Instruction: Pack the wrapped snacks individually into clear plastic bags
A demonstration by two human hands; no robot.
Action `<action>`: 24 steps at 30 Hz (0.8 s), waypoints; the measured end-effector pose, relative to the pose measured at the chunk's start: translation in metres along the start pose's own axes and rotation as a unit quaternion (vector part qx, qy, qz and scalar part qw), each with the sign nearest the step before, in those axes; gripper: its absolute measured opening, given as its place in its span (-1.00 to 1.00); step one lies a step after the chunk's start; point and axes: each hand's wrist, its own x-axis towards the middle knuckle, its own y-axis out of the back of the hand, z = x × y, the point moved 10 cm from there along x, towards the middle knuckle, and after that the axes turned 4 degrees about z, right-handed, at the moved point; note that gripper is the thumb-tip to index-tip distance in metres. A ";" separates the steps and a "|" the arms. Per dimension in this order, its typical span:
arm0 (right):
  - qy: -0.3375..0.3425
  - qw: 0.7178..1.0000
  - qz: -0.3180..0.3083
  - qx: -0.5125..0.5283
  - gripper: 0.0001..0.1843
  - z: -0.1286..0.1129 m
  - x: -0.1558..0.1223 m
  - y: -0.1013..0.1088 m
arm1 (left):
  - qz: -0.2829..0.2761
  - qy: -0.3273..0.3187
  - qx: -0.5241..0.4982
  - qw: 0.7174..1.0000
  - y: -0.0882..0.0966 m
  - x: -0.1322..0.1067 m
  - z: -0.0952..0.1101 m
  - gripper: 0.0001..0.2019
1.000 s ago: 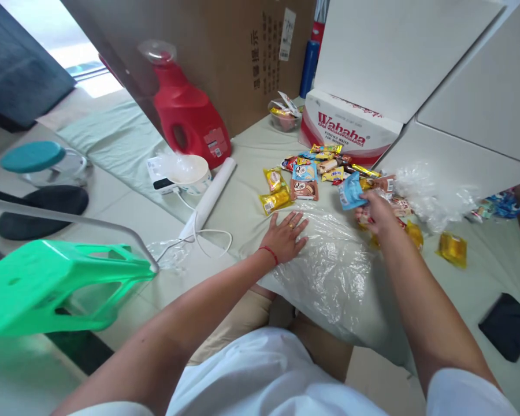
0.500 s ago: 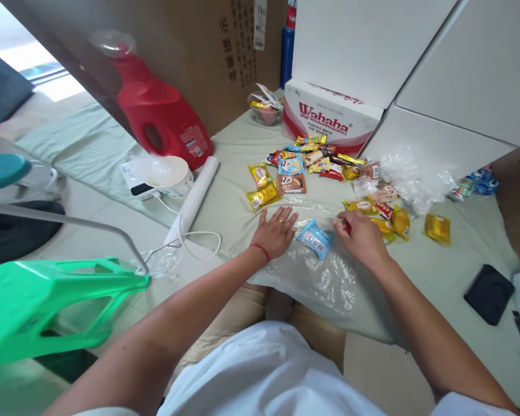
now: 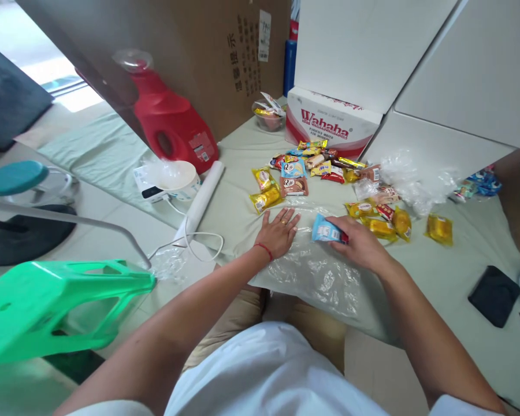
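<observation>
My left hand lies flat with its fingers spread on the left part of a clear plastic bag, which is laid out on the green cloth. My right hand is closed on a light-blue snack packet over the bag. Something small and red shows between its fingers beside the packet; the rest is hidden. Past my left fingertips lie a brown snack packet, another blue packet and yellow-wrapped cakes. More yellow packets lie just right of my right hand.
A pile of mixed snacks lies before a Wahaha carton. Crumpled clear plastic is at the right. A red jug, paper tub, white roll and cable stand left, with a green stool below. A black pouch lies right.
My right hand has moved left and taken hold of the blue packet, which lay on the bag before. My left hand stays flat on the bag. The view has shifted slightly.
</observation>
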 end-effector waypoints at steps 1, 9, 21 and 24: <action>0.022 1.000 -0.014 0.017 -0.35 -0.007 0.001 -0.008 | 0.001 0.001 0.002 1.000 0.000 0.000 0.000 -0.44; 0.037 0.996 -0.043 0.073 0.03 0.010 -0.020 -0.061 | -0.001 0.003 0.013 1.000 0.003 -0.001 0.002 -0.44; 0.110 0.993 -0.040 0.019 -0.10 -0.048 0.014 -0.052 | -0.007 -0.009 0.032 0.999 0.003 -0.002 0.003 -0.43; 0.096 0.990 -0.102 -0.020 -0.06 -0.045 0.019 -0.081 | -0.021 -0.010 0.037 0.999 0.001 -0.002 0.002 -0.42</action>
